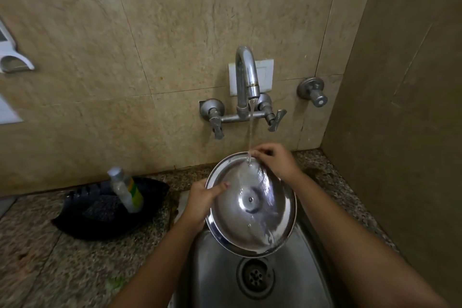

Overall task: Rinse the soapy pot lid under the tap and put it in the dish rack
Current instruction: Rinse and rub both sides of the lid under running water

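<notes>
Item: round polished stainless-steel pot lid (251, 204), held tilted over the oval steel sink basin (215, 280), its inner face turned up toward the person, far rim high and near rim low above the round slotted drain (255, 275). A thin stream of water (250, 132) falls from the curved chrome wall tap (246, 75) and lands just inside the far rim, sheeting down the face toward the near edge. Left hand (202, 201): closed on the lid's left rim, thumb lying across the inner face, fingers hidden behind; this hand appears to carry the weight. Right hand (275, 161): at the far right rim beside the stream, fingertips pinched on or rubbing the edge; whether it grips or only wipes cannot be told. Both forearms reach in from below, one either side of the lid. Left of the sink, on the speckled granite surface (50, 257), a dark blue plastic tray (100, 217) holds a leaning clear bottle with a yellow-green label (126, 189); judged the likeliest rack, though not certain. If so, it lies off the left-hand side, that hand being nearer. Rinsing judged under way; no suds clearly visible.
</notes>
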A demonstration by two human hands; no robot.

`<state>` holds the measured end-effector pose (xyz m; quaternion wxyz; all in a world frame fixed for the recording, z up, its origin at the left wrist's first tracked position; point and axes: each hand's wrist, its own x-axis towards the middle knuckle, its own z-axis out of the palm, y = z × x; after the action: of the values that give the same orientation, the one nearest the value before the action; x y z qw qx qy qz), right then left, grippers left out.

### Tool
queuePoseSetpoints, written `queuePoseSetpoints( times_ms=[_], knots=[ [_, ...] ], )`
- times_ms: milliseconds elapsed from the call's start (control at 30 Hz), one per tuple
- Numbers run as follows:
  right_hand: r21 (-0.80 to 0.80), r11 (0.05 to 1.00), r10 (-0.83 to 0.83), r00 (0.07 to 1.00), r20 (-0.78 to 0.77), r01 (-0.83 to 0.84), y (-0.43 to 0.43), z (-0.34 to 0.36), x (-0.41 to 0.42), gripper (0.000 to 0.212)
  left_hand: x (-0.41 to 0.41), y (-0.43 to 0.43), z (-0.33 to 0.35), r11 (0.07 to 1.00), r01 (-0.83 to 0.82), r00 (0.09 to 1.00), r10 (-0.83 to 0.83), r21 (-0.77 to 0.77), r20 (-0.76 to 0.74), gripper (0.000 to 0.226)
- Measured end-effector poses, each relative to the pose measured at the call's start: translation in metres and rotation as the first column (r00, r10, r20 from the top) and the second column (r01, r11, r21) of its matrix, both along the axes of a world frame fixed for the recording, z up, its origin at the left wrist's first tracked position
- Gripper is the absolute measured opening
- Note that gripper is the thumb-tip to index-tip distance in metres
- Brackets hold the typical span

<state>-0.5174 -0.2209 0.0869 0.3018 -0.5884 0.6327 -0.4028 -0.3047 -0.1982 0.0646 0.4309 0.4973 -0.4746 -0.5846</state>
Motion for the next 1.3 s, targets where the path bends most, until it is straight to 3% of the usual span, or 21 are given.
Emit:
queuePoseSetpoints(
  times_ms=[100,167,233,333,433,500,567,633,667,733,833,900,967,1067,1133,1200,1300],
  knots=[
    [-0.118,0.971,0.185,0.965,-0.183,-0.209,0.004,0.007,0.026,0.018,-0.007,-0.001,0.001,0.998,0.047,0.998,-0.045,-0.05,0.04,0.017],
    [-0.132,0.904,0.326,0.857,-0.399,-0.406,0.006,0.014,0.046,0.018,-0.012,0.003,0.002,0.993,0.079,0.995,-0.074,-0.087,0.063,0.019],
    [-0.12,0.897,0.351,0.851,-0.39,-0.425,0.005,0.017,0.047,0.018,-0.013,0.006,0.001,0.992,0.065,0.996,-0.058,-0.106,0.066,0.013],
    [-0.092,0.994,0.059,0.996,-0.068,-0.065,0.005,0.005,0.02,0.017,-0.003,0.01,-0.007,0.999,-0.034,0.999,0.033,-0.042,-0.035,0.008],
    [0.032,0.968,-0.25,0.954,0.163,0.248,0.007,-0.012,-0.004,0.023,0.008,0.006,-0.017,0.986,-0.153,0.98,0.159,0.06,-0.122,0.02],
    [0.051,0.948,-0.318,0.944,0.086,0.314,0.008,-0.015,-0.002,0.025,0.007,0.004,-0.02,0.98,-0.186,0.975,0.192,0.065,-0.112,0.03],
    [-0.054,0.923,-0.381,0.889,-0.255,0.381,0.007,-0.014,0.008,0.028,-0.001,0.006,-0.019,0.977,-0.197,0.97,0.206,0.082,-0.129,0.04],
    [-0.189,0.935,-0.352,0.734,-0.581,0.299,0.008,-0.015,0.028,0.04,-0.011,0.01,-0.018,0.967,-0.229,0.96,0.243,0.111,-0.137,0.041],
    [-0.211,0.957,-0.289,0.695,-0.658,0.199,0.01,-0.017,0.041,0.049,-0.017,0.011,-0.018,0.963,-0.239,0.957,0.255,0.123,-0.139,0.041],
    [-0.164,0.981,-0.04,0.709,-0.704,-0.108,0.021,-0.024,0.068,0.06,-0.027,0.011,-0.018,0.96,-0.243,0.955,0.261,0.137,-0.141,0.041],
    [-0.032,0.898,0.289,0.644,-0.708,-0.438,0.054,-0.038,0.08,0.058,-0.027,0.005,-0.02,0.948,-0.285,0.938,0.306,0.145,-0.16,0.042],
    [0.019,0.897,0.305,0.589,-0.748,-0.441,0.073,-0.049,0.06,0.059,-0.016,0.001,-0.022,0.924,-0.345,0.92,0.367,0.164,-0.134,0.045],
    [0.048,0.949,0.225,0.561,-0.796,-0.312,0.081,-0.057,0.033,0.065,-0.007,-0.002,-0.025,0.916,-0.373,0.912,0.392,0.15,-0.124,0.041],
    [0.036,0.999,0.039,0.581,-0.813,-0.017,0.062,-0.056,0.01,0.073,-0.01,0.004,-0.027,0.926,-0.351,0.925,0.366,0.14,-0.101,0.04],
    [-0.029,0.997,-0.067,0.613,-0.787,0.072,0.04,-0.046,0.015,0.077,-0.02,0.01,-0.031,0.93,-0.324,0.935,0.343,0.176,-0.089,0.044],
    [-0.043,0.998,-0.002,0.674,-0.739,-0.043,0.025,-0.036,0.037,0.078,-0.028,0.011,-0.032,0.937,-0.284,0.944,0.31,0.202,-0.115,0.048],
    [-0.018,0.924,0.24,0.616,-0.75,-0.382,0.041,-0.035,0.075,0.065,-0.03,0.008,-0.024,0.941,-0.277,0.94,0.307,0.193,-0.151,0.046]
  ],
)
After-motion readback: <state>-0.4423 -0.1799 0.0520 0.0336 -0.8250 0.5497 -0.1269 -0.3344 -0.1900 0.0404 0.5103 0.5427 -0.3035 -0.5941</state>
